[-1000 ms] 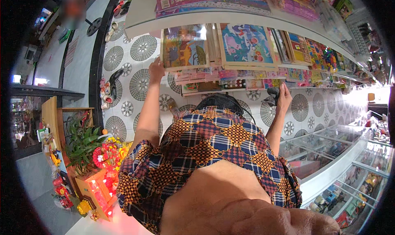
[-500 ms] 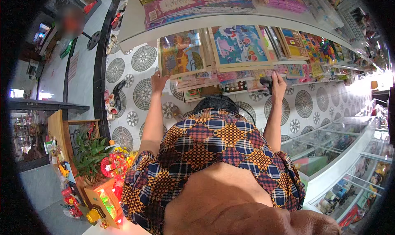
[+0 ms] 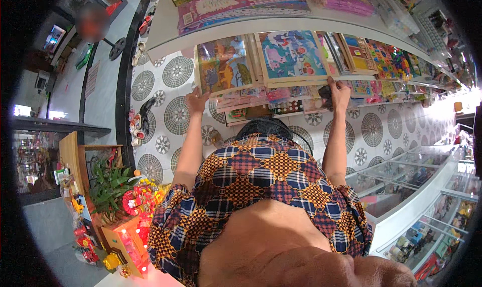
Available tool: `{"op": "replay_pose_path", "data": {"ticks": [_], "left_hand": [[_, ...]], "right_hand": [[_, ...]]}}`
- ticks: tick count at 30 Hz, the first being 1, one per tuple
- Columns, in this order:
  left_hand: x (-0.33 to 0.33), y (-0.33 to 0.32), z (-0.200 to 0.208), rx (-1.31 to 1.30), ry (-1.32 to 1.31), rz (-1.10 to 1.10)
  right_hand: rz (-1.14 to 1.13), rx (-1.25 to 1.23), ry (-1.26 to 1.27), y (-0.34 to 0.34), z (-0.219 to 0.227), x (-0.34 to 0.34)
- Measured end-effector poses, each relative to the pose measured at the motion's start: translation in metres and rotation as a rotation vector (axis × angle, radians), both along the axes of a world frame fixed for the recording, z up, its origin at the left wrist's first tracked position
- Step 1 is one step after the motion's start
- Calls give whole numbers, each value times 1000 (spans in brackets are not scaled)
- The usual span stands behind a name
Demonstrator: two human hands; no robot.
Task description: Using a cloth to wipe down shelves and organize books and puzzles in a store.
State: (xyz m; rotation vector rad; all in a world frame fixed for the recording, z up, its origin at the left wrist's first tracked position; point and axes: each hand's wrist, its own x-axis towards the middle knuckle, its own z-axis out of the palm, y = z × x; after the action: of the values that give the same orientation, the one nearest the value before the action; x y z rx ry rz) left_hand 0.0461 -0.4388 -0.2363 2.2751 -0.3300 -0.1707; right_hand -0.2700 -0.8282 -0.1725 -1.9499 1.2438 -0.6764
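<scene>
My left hand point(image 3: 197, 101) is at the near left corner of a flat picture puzzle point(image 3: 224, 66) with dinosaurs on it, its fingers closed on the edge. Beside that puzzle lies a second one point(image 3: 292, 57), blue with sea animals and a pale wooden border. My right hand point(image 3: 340, 95) is at this one's near right corner, thumb against the border. A small dark object point(image 3: 325, 92) sits by the right fingers and appears held in them; its kind cannot be made out. Both puzzles rest on a shelf layer below the white top shelf.
Across the front runs the white shelf edge point(image 3: 301, 25), with packaged books point(image 3: 236, 3) on top. More toys point(image 3: 386, 58) fill the right side. Glass display cases point(image 3: 401, 181) stand at lower right. A potted plant point(image 3: 108, 189) and red decorations point(image 3: 138, 199) are at lower left; shoes point(image 3: 135, 126) line the patterned floor.
My right hand has moved slightly forward, bringing the thumb up to the blue puzzle's corner; the dark object shifted with it. My left hand has moved slightly at the dinosaur puzzle's corner.
</scene>
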Motion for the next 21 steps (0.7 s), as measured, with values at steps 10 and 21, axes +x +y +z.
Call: {"op": "replay_pose_path", "data": {"ticks": [10,21], "left_hand": [[24,10,-12,-167,225,-26],[6,8,14,-187,67,-65]], "right_hand": [[18,148,-73,-2,20,0],[78,740,-664,39,18,-5]]}}
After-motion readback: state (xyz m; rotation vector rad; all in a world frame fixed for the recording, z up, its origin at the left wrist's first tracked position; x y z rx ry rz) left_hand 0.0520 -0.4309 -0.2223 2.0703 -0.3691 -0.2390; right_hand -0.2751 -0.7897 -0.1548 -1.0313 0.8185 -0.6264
